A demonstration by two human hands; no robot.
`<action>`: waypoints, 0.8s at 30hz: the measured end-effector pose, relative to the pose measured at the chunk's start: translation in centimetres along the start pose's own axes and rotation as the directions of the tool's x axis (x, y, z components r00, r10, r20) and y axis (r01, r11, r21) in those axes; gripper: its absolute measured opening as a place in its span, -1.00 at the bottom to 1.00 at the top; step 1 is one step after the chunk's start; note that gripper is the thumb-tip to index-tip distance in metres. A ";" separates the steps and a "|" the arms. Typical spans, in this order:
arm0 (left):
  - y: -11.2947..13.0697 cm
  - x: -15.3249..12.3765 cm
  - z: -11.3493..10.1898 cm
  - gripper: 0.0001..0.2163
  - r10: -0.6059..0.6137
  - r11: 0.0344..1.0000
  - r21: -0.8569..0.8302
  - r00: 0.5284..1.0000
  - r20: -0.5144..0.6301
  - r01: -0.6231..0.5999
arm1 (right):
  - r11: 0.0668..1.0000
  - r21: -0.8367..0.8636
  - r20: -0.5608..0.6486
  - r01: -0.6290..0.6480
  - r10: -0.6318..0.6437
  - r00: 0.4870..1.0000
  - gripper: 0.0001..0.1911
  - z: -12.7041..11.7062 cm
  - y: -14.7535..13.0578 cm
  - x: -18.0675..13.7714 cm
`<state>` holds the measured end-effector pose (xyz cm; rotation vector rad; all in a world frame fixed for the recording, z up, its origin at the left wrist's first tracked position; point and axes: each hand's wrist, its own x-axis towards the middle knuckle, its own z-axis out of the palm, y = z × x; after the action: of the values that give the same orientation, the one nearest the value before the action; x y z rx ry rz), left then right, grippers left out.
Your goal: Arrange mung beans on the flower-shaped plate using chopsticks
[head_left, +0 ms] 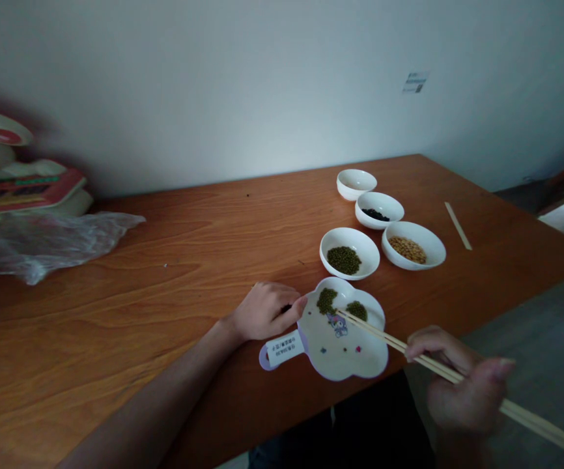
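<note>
A white flower-shaped plate (355,355) with a lilac handle lies at the table's near edge, with green beans (327,299) piled at its far side. My left hand (265,311) rests curled on the table, its thumb touching the plate's left rim. My right hand (460,384) is closed round a pair of wooden chopsticks (399,344); their tips reach the green beans on the plate.
Beyond the plate stand several white bowls: one with green beans (349,254), one with soybeans (413,245), one with black beans (378,210), one looking empty (356,184). A paper chopstick sleeve (458,225) lies right. A clear plastic bag (42,242) and packages (18,185) sit far left.
</note>
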<state>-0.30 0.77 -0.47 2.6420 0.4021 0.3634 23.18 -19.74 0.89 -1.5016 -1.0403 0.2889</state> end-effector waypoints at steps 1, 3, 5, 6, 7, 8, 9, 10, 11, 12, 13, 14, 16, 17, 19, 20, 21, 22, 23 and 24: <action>0.0 0.0 0.0 -0.60 0.001 1.000 0.000 1.000 -0.001 -0.001 | 1.000 0.003 -0.008 0.003 -0.003 1.000 -0.07 0.0 0.0 0.0; 0.0 0.0 0.0 -0.60 0.000 1.000 0.000 1.000 -0.007 0.000 | 1.000 0.006 -0.019 -0.003 0.003 1.000 -0.07 0.0 -0.1 0.0; 0.1 0.0 0.0 -0.60 -0.002 1.000 -0.001 1.000 -0.017 0.002 | 1.000 0.006 -0.014 -0.006 0.006 1.000 -0.07 -0.2 -0.2 0.1; 0.1 0.0 0.0 -0.60 -0.001 1.000 0.001 1.000 -0.021 0.001 | 1.000 0.005 -0.007 -0.003 0.003 1.000 -0.06 -0.2 -0.2 0.1; 0.1 0.0 0.0 -0.60 0.000 1.000 0.002 1.000 -0.023 0.000 | 1.000 0.001 0.004 0.000 0.000 1.000 -0.06 -0.3 -0.3 0.2; 0.1 0.0 0.0 -0.60 0.001 1.000 0.004 1.000 -0.023 -0.001 | 1.000 -0.004 0.011 0.005 -0.005 1.000 -0.05 -0.3 -0.3 0.2; 0.1 0.0 0.0 -0.60 0.003 1.000 0.004 1.000 -0.022 -0.003 | 1.000 -0.010 0.021 0.008 -0.008 1.000 -0.04 -0.3 -0.3 0.3; 0.1 0.0 0.0 -0.60 0.005 1.000 0.003 1.000 -0.020 -0.004 | 1.000 -0.016 0.032 0.008 -0.007 0.999 -0.04 -0.3 -0.2 0.4; 0.1 0.0 0.0 -0.60 0.006 1.000 0.001 1.000 -0.018 -0.006 | 1.000 -0.020 0.039 0.010 -0.009 0.999 -0.04 -0.3 -0.1 0.5; 0.1 0.0 0.0 -0.60 0.007 1.000 -0.001 1.000 -0.017 -0.007 | 1.000 -0.020 0.045 0.012 -0.011 0.999 -0.04 -0.2 0.0 0.5; 0.1 -0.1 0.0 -0.60 0.008 1.000 -0.004 1.000 -0.015 -0.008 | 1.000 -0.017 0.048 0.012 -0.011 0.999 -0.04 -0.2 0.1 0.6; 0.0 -0.1 0.0 -0.60 0.008 1.000 -0.006 1.000 -0.014 -0.009 | 1.000 -0.011 0.049 0.009 -0.008 0.999 -0.04 -0.1 0.2 0.6; 0.0 -0.1 0.0 -0.60 0.009 1.000 -0.006 1.000 -0.016 -0.009 | 1.000 0.003 0.048 -0.011 0.011 0.999 -0.04 -0.1 0.4 0.4; 0.0 -0.1 0.0 -0.60 0.008 1.000 -0.005 1.000 -0.016 -0.008 | 1.000 0.007 0.048 -0.022 0.022 0.999 -0.04 -0.1 0.5 0.4; 0.0 0.0 0.0 -0.60 0.009 1.000 -0.004 1.000 -0.012 -0.009 | 0.999 0.010 0.040 -0.038 0.038 0.998 -0.05 -0.1 0.6 0.2; 0.0 0.0 0.0 -0.60 0.010 1.000 -0.004 1.000 -0.010 -0.010 | 0.999 0.011 0.034 -0.040 0.039 0.999 -0.06 0.0 0.6 0.1; 0.0 0.0 0.1 -0.60 0.010 1.000 -0.004 1.000 -0.008 -0.010 | 0.999 0.014 0.029 -0.037 0.037 0.999 -0.06 0.0 0.6 0.1; 0.0 0.0 0.1 -0.60 0.010 1.000 -0.003 1.000 -0.006 -0.010 | 0.999 0.018 0.026 -0.033 0.032 0.999 -0.07 0.1 0.6 0.0; 0.0 0.0 0.1 -0.60 0.008 1.000 -0.002 1.000 -0.007 -0.008 | 0.999 0.023 0.023 -0.027 0.026 0.999 -0.07 0.1 0.6 0.0; 0.0 0.0 0.1 -0.60 0.005 1.000 0.000 1.000 -0.010 -0.005 | 0.999 0.027 0.017 -0.017 0.017 1.000 -0.07 0.1 0.6 0.0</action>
<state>-0.29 0.73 -0.56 2.6431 0.3989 0.3778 23.38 -19.54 0.33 -1.4867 -1.0338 0.3272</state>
